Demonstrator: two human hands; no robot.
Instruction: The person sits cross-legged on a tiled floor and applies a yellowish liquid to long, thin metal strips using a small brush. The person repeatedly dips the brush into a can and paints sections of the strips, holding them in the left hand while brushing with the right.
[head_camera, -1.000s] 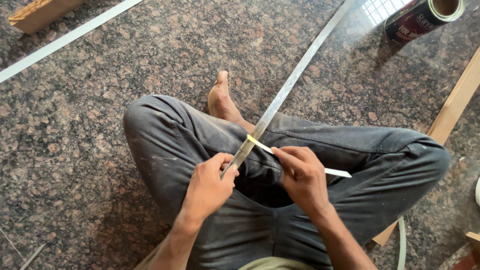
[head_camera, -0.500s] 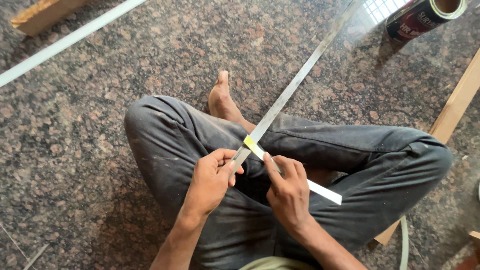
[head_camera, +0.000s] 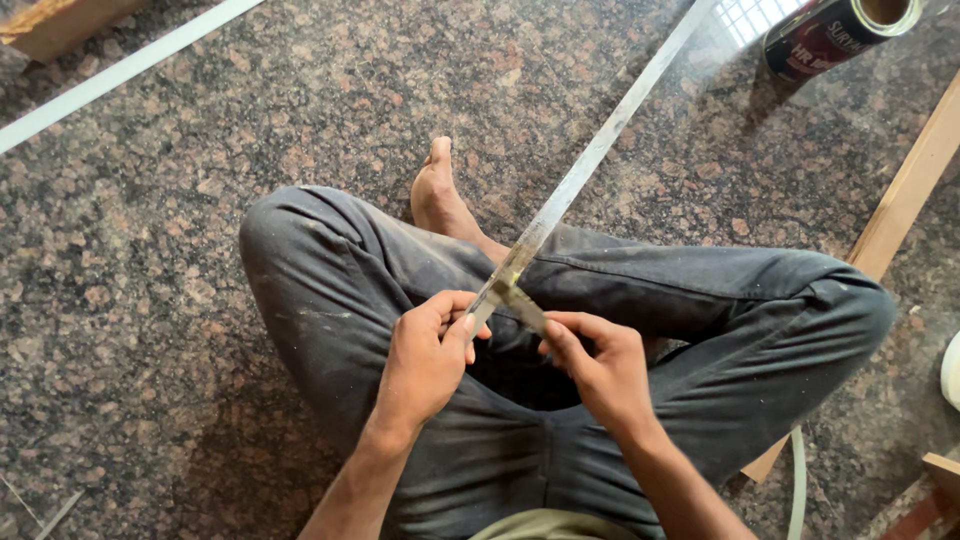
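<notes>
Granite floor (head_camera: 200, 250), speckled brown and polished, fills nearly the whole view. One person sits cross-legged on it in dark grey trousers (head_camera: 640, 300), with one bare foot (head_camera: 440, 195) showing between the knees. One long metal strip (head_camera: 600, 150) runs from the top right corner down to the lap, its near end lying over the trousers. One white strip (head_camera: 120, 72) lies flat across the top left, well apart from the person, and one wooden batten (head_camera: 905, 190) lies along the right edge beside the right knee. One dark roll (head_camera: 835, 30) with a printed label lies on the floor near the far end of the metal strip.

Two hands meet at the strip's near end. Left hand (head_camera: 425, 360) is clenched around that end, thumb on top. Right hand (head_camera: 600, 370) pinches a short yellowish tape piece (head_camera: 522, 305), which runs from its fingertips up to the metal strip just above the left thumb, crossing it at an angle.
</notes>
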